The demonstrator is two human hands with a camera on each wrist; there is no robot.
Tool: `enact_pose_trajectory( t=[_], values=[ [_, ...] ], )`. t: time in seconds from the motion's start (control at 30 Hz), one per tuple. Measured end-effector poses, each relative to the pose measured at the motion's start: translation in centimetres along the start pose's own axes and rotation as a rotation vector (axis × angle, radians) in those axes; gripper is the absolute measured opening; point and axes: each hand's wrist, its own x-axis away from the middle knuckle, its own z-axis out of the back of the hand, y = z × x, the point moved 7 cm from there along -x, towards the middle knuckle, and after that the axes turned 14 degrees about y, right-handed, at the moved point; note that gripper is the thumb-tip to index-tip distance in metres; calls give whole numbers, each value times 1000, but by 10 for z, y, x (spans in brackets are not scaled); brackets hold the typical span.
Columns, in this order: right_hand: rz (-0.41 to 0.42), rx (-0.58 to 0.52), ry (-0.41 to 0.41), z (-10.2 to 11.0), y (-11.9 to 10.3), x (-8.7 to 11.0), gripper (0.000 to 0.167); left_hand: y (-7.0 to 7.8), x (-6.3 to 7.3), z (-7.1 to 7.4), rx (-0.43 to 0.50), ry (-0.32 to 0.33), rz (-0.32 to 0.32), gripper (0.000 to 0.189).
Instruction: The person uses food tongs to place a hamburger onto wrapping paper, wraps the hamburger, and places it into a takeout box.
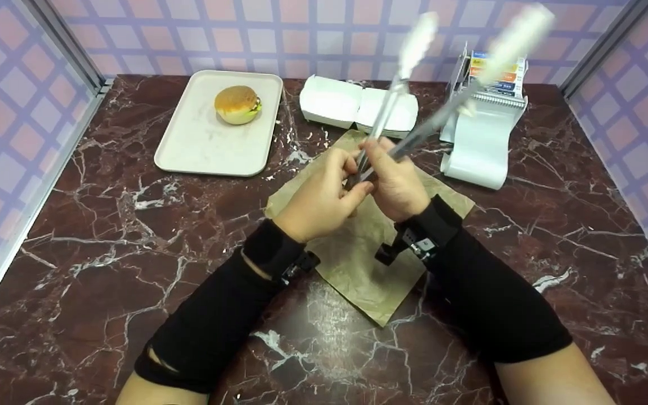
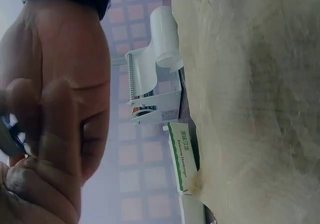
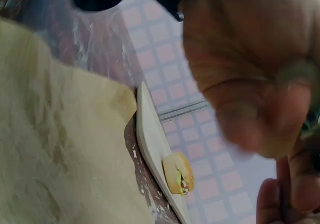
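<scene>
Metal tongs point(image 1: 431, 124) with white tips point(image 1: 418, 42) are held up over a brown sheet of paper point(image 1: 374, 281), arms spread apart and tips pointing away from me. My left hand point(image 1: 321, 199) pinches them close to the joined end. Just to its right, my right hand point(image 1: 398, 185) grips the lower part of the arms. Fingers cover much of the joined end, and the raised tips are blurred. Only a small piece of the tongs shows beside the fingers in the left wrist view. The paper lies flat on the table beneath both hands.
A hamburger point(image 1: 237, 105) sits on a beige tray point(image 1: 211, 149) at the back left. Behind the paper stands an open white burger box point(image 1: 332, 101). A dispenser point(image 1: 518, 104) with a white roll point(image 1: 476, 169) is at the back right. Patterned walls point(image 1: 234, 39) enclose the marbled table point(image 1: 104, 253).
</scene>
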Motion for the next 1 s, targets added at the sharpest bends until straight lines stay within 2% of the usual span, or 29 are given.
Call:
enact_pose_trajectory(
  t=[0.13, 0.17, 0.23, 0.3, 0.47, 0.53, 0.6, 0.67, 0.77, 0.9, 1.0],
  values=[
    [20, 5, 59, 10, -11, -7, 22, -1, -2, 8, -35, -88, 76, 29],
    [18, 10, 77, 13, -13, -9, 16, -3, -3, 14, -63, -98, 102, 32],
    [-4, 39, 107, 20, -15, -14, 13, -13, -6, 32, -150, -98, 159, 38],
    [-20, 107, 139, 27, -14, -19, 17, -28, -9, 60, -291, -56, 199, 45],
    [-14, 425, 191, 41, -8, -28, 20, -87, -11, 152, -631, 89, 344, 66],
    [0, 539, 181, 45, -6, -30, 20, -111, -5, 182, -736, 86, 433, 74],
    [5, 605, 161, 47, -5, -32, 24, -132, 3, 203, -823, 29, 502, 82],
    [6, 659, 138, 48, -5, -34, 27, -149, 10, 215, -893, -51, 531, 84],
    [2, 734, 121, 50, -5, -35, 33, -163, 17, 220, -910, -128, 548, 73],
    [51, 902, 88, 49, -7, -35, 52, -167, 21, 220, -886, -100, 535, 56],
    [108, 1019, 46, 45, -5, -34, 62, -165, 25, 217, -877, -83, 525, 57]
  ],
)
